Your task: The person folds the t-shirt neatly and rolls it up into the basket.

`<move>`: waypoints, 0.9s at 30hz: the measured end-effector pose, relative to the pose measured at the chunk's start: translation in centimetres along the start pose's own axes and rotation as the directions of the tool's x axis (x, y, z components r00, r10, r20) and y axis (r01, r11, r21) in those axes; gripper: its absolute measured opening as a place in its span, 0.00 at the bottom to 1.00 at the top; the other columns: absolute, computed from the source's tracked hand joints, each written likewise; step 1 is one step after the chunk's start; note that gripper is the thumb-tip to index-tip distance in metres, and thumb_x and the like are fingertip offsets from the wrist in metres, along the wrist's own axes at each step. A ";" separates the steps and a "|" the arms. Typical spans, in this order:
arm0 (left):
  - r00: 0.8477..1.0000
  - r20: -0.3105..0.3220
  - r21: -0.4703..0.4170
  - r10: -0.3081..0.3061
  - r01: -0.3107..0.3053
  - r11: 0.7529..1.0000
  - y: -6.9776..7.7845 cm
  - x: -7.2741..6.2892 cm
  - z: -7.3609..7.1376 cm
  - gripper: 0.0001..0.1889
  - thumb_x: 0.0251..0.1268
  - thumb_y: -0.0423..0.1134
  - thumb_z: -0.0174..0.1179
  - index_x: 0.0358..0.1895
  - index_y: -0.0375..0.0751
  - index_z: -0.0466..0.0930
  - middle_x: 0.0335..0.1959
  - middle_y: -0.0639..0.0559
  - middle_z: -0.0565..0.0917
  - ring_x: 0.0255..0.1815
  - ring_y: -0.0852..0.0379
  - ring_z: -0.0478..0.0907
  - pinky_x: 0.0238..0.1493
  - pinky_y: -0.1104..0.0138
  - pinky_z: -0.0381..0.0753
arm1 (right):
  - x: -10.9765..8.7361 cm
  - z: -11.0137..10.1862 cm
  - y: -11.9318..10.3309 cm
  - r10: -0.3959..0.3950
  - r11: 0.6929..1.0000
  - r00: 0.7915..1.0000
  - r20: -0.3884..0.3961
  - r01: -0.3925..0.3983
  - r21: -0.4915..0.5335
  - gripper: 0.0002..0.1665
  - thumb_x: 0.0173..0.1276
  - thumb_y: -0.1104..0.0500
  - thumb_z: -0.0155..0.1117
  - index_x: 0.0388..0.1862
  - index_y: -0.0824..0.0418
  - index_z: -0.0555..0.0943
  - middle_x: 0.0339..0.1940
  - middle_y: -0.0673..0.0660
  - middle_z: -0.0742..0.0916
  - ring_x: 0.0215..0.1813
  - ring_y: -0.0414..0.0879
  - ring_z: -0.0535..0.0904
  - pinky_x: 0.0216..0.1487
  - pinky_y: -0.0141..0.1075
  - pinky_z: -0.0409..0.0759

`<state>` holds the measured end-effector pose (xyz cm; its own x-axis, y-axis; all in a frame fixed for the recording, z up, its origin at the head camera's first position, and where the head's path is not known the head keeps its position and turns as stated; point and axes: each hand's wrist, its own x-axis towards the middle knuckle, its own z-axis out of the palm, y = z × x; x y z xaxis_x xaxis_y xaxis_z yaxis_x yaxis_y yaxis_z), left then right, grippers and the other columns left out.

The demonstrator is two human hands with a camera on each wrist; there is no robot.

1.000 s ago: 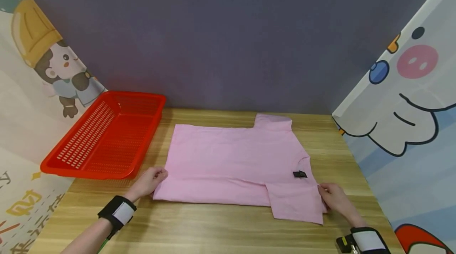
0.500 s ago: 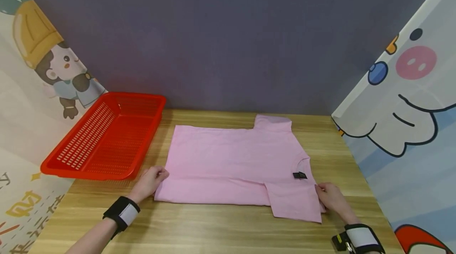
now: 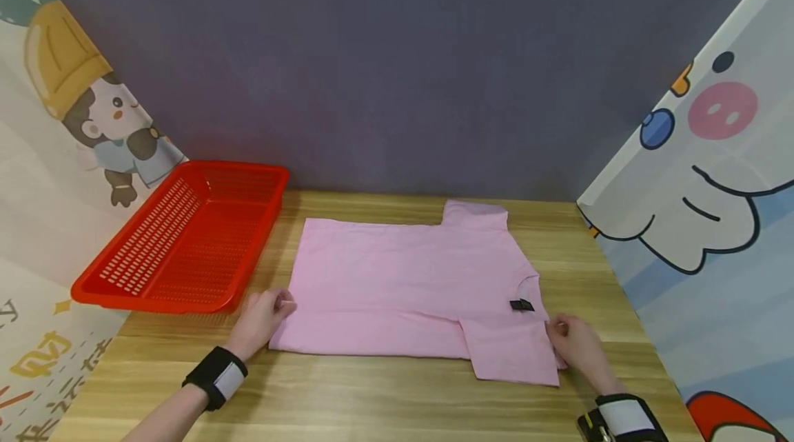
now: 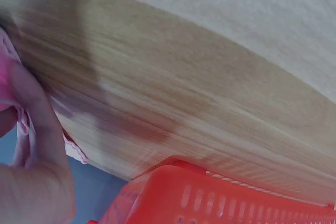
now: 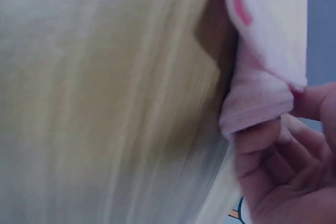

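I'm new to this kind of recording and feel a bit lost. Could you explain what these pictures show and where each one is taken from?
There is no machine arm here: a person works with two bare hands, with a black-and-white band around each wrist. The wide picture comes from a camera worn on the head, looking forward and down. The other two come from cameras on the wrists, each looking at its own hand's work.

On the wood-grain table lies a pink shirt, its neck end toward the person's right, with a small black label near the collar. A red basket stands to the left.

The left hand pinches the shirt's left edge; the right hand pinches cloth at the neck end.
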<state>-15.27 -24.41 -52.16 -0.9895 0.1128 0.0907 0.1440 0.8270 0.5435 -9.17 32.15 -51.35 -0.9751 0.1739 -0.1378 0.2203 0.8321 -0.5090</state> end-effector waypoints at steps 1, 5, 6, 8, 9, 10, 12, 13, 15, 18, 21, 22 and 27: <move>0.999 -0.039 0.011 0.034 -0.033 0.999 -0.1 -0.2 0.1 0.08 0.60 0.32 0.70 0.41 0.35 0.84 0.35 0.43 0.87 0.34 0.51 0.81 0.40 0.55 0.83 | -0.3 -0.2 0.0 -0.009 1.000 0.999 -0.036 0.009 0.007 0.13 0.72 0.61 0.58 0.41 0.73 0.80 0.27 0.57 0.83 0.25 0.42 0.74 0.22 0.32 0.71; 0.969 -0.129 0.068 0.212 -0.205 0.976 -0.2 -0.9 0.6 0.14 0.58 0.31 0.71 0.47 0.34 0.83 0.47 0.39 0.85 0.47 0.43 0.82 0.51 0.48 0.83 | -1.4 -1.3 -0.1 -0.012 0.999 0.995 -0.095 0.009 -0.034 0.13 0.71 0.57 0.61 0.33 0.66 0.80 0.24 0.54 0.80 0.25 0.42 0.71 0.23 0.31 0.67; 0.959 -0.118 0.089 0.259 -0.250 0.964 -0.3 -1.1 0.7 0.16 0.59 0.32 0.71 0.50 0.34 0.83 0.51 0.38 0.84 0.52 0.40 0.81 0.55 0.47 0.81 | -1.6 -1.7 -0.1 0.007 0.999 0.998 -0.060 -0.010 -0.049 0.16 0.72 0.54 0.61 0.29 0.64 0.80 0.22 0.53 0.78 0.24 0.42 0.70 0.22 0.32 0.66; 0.938 -0.065 0.125 0.340 -0.331 0.935 -0.4 -1.4 0.9 0.19 0.62 0.35 0.68 0.56 0.33 0.81 0.60 0.37 0.81 0.62 0.37 0.76 0.64 0.43 0.75 | -2.0 -2.3 -0.1 0.069 0.996 0.995 0.071 -0.065 -0.067 0.24 0.72 0.45 0.60 0.23 0.61 0.79 0.18 0.50 0.78 0.22 0.42 0.70 0.22 0.31 0.65; 0.927 -0.033 0.144 0.374 -0.366 0.919 -0.4 -1.5 1.0 0.22 0.64 0.37 0.67 0.60 0.33 0.80 0.65 0.37 0.79 0.67 0.35 0.73 0.67 0.41 0.70 | -2.1 -2.5 -0.1 0.095 0.994 0.984 0.151 -0.085 -0.074 0.27 0.72 0.40 0.60 0.21 0.59 0.79 0.16 0.49 0.77 0.21 0.41 0.71 0.22 0.31 0.66; 0.916 -0.002 0.165 0.401 -0.395 0.904 -0.4 -1.6 1.2 0.24 0.65 0.38 0.66 0.63 0.34 0.78 0.68 0.37 0.76 0.71 0.34 0.69 0.69 0.39 0.66 | -2.2 -2.7 0.0 0.116 0.993 0.966 0.231 -0.105 -0.062 0.30 0.71 0.37 0.60 0.20 0.59 0.79 0.16 0.49 0.77 0.20 0.41 0.71 0.22 0.31 0.67; 0.899 0.052 0.207 0.436 -0.436 0.876 -0.5 -1.8 1.5 0.27 0.68 0.42 0.63 0.67 0.35 0.74 0.72 0.38 0.73 0.75 0.34 0.64 0.71 0.37 0.61 | -2.1 -2.7 0.2 0.150 0.989 0.927 0.345 -0.147 -0.036 0.31 0.69 0.33 0.61 0.20 0.58 0.79 0.15 0.48 0.77 0.19 0.40 0.71 0.21 0.32 0.68; 0.895 0.073 0.222 0.440 -0.444 0.868 -0.5 -1.8 1.6 0.28 0.69 0.45 0.62 0.69 0.36 0.73 0.73 0.39 0.71 0.77 0.35 0.63 0.72 0.37 0.59 | -2.0 -2.7 0.3 0.151 0.988 0.914 0.377 -0.156 -0.019 0.30 0.68 0.34 0.62 0.21 0.57 0.79 0.15 0.47 0.76 0.19 0.40 0.70 0.22 0.31 0.68; 0.893 0.100 0.248 0.439 -0.449 0.858 -0.6 -1.9 2.0 0.30 0.71 0.49 0.59 0.71 0.37 0.70 0.75 0.39 0.69 0.78 0.36 0.60 0.74 0.38 0.56 | -1.8 -2.6 0.4 0.126 0.989 0.906 0.404 -0.146 0.019 0.27 0.69 0.38 0.63 0.22 0.58 0.78 0.16 0.47 0.74 0.19 0.39 0.68 0.22 0.31 0.66; 0.897 0.117 0.276 0.426 -0.441 0.854 -0.8 -1.9 2.4 0.32 0.73 0.54 0.55 0.73 0.38 0.68 0.76 0.40 0.67 0.79 0.38 0.58 0.76 0.40 0.52 | -1.5 -2.6 0.4 0.103 0.988 0.913 0.394 -0.141 0.068 0.21 0.71 0.45 0.63 0.29 0.61 0.76 0.20 0.48 0.73 0.21 0.41 0.67 0.23 0.32 0.68; 0.901 0.123 0.300 0.416 -0.434 0.850 -1.0 -2.0 2.8 0.34 0.75 0.57 0.51 0.74 0.38 0.65 0.77 0.41 0.66 0.80 0.40 0.57 0.79 0.42 0.47 | -1.5 -2.5 0.0 0.121 0.982 0.928 0.351 -0.164 0.093 0.21 0.70 0.48 0.65 0.38 0.65 0.72 0.25 0.52 0.78 0.26 0.43 0.74 0.27 0.35 0.75; 0.904 0.125 0.305 0.410 -0.428 0.851 -1.1 -2.0 2.8 0.34 0.75 0.58 0.50 0.74 0.38 0.65 0.77 0.41 0.66 0.80 0.40 0.57 0.80 0.43 0.47 | -1.5 -2.5 -0.1 0.121 0.984 0.935 0.334 -0.157 0.084 0.22 0.70 0.48 0.65 0.40 0.66 0.71 0.27 0.54 0.80 0.28 0.44 0.76 0.28 0.36 0.76; 0.925 0.167 0.309 0.341 -0.378 0.873 -0.9 -2.2 2.8 0.36 0.75 0.57 0.50 0.76 0.38 0.61 0.80 0.43 0.62 0.81 0.40 0.56 0.80 0.44 0.46 | -2.3 -2.6 -0.8 0.170 0.985 0.941 0.293 -0.161 -0.055 0.27 0.67 0.42 0.67 0.32 0.64 0.70 0.24 0.54 0.79 0.26 0.44 0.75 0.28 0.35 0.72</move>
<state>-13.27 -23.85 -55.22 -0.8685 0.4783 0.1304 0.4951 0.8496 0.1819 -7.21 32.45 -48.37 -0.8724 0.1510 -0.4648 0.3728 0.8207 -0.4330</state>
